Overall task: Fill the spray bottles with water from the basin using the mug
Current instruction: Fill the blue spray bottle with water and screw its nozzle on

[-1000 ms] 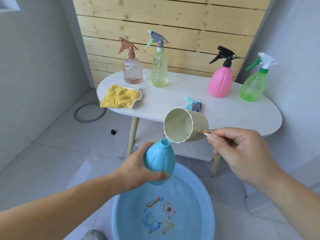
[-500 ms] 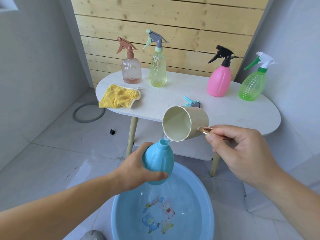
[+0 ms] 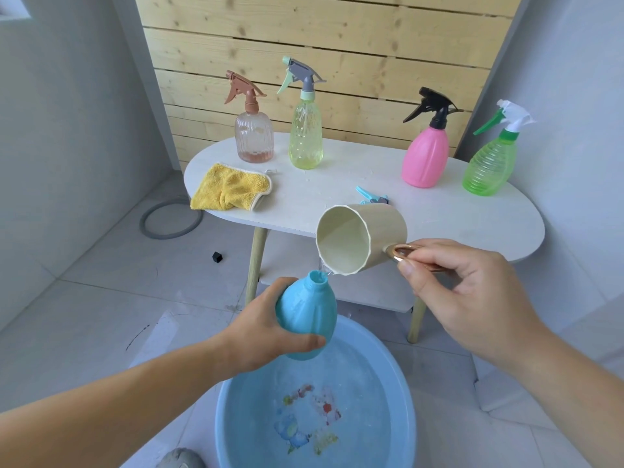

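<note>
Your left hand (image 3: 266, 336) has a full grip around the blue bottle (image 3: 306, 319) over the basin (image 3: 401, 393); your right hand (image 3: 466, 292) pinches the mug (image 3: 361, 239) handle, tipping a trickle into its neck.

White oval table (image 3: 439, 214) against wooden slat wall (image 3: 337, 45), yellow cloth (image 3: 231, 188) on its left end, grey ring (image 3: 169, 221) on floor left of it

No text, label, brand or number can be read anywhere: the only marking is a colourful cartoon print on the bottom of the blue basin (image 3: 233, 417), blurred by rippling water, and any lettering in it is illegible.
</note>
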{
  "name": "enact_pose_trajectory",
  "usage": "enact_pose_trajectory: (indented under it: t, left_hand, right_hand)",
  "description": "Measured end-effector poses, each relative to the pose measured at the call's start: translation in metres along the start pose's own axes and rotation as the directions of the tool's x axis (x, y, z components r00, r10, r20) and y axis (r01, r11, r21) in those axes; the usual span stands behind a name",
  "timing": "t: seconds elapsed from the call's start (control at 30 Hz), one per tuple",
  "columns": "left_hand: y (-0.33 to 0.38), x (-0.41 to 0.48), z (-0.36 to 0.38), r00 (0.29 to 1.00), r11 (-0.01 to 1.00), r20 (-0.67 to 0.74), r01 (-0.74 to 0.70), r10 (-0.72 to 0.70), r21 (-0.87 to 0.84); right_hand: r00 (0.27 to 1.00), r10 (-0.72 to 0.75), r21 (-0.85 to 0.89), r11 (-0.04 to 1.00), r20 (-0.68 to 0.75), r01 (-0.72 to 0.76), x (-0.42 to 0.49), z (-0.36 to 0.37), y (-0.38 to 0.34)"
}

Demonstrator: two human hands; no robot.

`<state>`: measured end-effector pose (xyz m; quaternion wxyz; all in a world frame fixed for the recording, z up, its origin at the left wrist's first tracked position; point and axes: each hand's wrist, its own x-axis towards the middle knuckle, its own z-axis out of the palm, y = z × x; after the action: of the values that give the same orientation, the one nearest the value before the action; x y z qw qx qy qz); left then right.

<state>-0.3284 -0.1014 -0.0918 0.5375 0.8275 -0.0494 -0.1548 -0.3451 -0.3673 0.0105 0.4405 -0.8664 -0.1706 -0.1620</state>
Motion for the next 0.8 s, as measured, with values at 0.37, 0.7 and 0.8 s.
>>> enact_pose_trajectory:
  t: [0.37,0.7,0.8]
  left_hand:
    - [-0.0021,-0.0001,0.0005,1.000,1.000,0.007,0.009,-0.009,0.000]
    - [-0.0012,-0.0013,0.0016,1.000,1.000,0.003,0.010,-0.010,-0.002]
    - [-0.0015,-0.0016,0.0021,1.000,1.000,0.000,0.011,-0.011,0.001]
  right_hand:
    - [0.997,-0.082,-0.043,0.996,-0.008,0.082,0.0009,0.0008,0.0009]
    - [0.988,-0.152,-0.077,0.986,-0.003,0.151,0.0023,0.0014,0.0009]
    - [0.984,-0.176,-0.066,0.982,-0.001,0.175,0.0028,0.0016,-0.0023]
